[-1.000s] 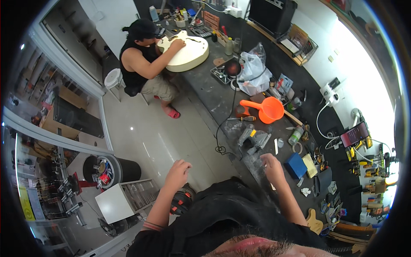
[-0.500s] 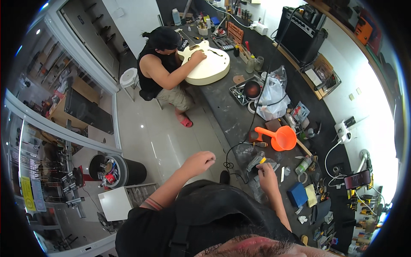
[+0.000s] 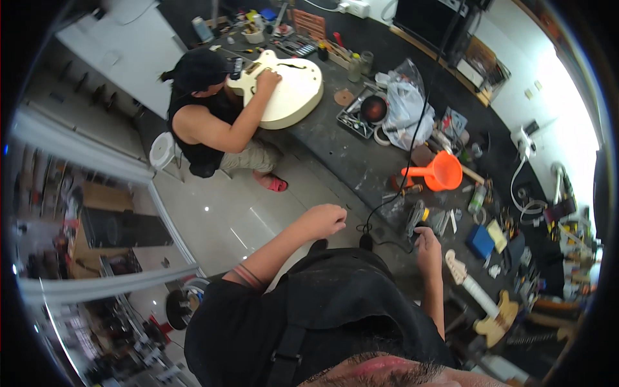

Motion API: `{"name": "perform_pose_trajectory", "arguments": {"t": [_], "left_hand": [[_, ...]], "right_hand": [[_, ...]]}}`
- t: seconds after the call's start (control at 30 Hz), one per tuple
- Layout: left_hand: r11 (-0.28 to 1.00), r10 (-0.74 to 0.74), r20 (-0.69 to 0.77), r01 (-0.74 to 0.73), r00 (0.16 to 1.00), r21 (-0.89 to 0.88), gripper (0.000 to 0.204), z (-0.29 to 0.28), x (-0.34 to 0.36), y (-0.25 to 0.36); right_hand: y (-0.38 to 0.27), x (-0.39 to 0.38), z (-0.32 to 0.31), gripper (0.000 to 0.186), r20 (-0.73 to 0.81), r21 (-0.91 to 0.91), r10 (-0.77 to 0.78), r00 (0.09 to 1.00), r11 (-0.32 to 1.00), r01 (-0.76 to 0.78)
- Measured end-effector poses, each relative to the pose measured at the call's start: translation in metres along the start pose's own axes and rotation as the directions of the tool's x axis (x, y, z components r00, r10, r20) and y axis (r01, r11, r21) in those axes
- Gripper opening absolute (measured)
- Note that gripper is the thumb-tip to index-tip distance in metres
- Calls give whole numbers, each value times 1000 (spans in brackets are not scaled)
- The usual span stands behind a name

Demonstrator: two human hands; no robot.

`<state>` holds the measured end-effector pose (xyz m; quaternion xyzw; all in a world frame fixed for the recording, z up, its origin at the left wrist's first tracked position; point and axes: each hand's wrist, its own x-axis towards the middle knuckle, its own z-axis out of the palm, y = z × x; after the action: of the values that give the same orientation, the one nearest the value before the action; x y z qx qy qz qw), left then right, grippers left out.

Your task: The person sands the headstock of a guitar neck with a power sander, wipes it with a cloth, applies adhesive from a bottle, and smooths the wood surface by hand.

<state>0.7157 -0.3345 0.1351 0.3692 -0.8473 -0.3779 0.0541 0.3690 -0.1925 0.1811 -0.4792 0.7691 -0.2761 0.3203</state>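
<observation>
My left hand point(image 3: 325, 220), fingers curled with nothing visible in them, hangs over the floor just left of the bench edge. My right hand point(image 3: 427, 238) is at the front of the dark bench point(image 3: 351, 158), its bent fingers slightly apart beside a grey-and-yellow tool point(image 3: 416, 219); whether they touch it is unclear. Near it lie a white strip point(image 3: 453, 221), a blue block point(image 3: 480, 242) and a yellow pad point(image 3: 496, 235). An orange dipper point(image 3: 445, 171) rests farther back. An unpainted guitar body point(image 3: 500, 316) with a pale neck point(image 3: 471, 287) is to the lower right.
A co-worker point(image 3: 200, 122) at the bench's far end works on a cream guitar body point(image 3: 290, 97), beside a white stool point(image 3: 161, 149). A cable point(image 3: 416, 135) crosses the bench near a plastic bag point(image 3: 406, 116). Glass partitions point(image 3: 97, 284) stand at the left.
My left arm has risen and moved rightward toward the bench; my right hand has shifted slightly among the front items. The view has turned, bringing the unpainted guitar more into sight.
</observation>
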Motion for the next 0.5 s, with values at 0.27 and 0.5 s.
{"name": "perform_pose_trajectory", "arguments": {"t": [0.27, 0.5], "left_hand": [[985, 120, 148, -137, 982, 105, 15, -26, 9, -17], [961, 232, 327, -269, 916, 72, 17, 1, 21, 9]], "right_hand": [[2, -93, 59, 37, -185, -55, -103, 977, 994, 95], [23, -136, 84, 33, -297, -53, -53, 953, 998, 39]]}}
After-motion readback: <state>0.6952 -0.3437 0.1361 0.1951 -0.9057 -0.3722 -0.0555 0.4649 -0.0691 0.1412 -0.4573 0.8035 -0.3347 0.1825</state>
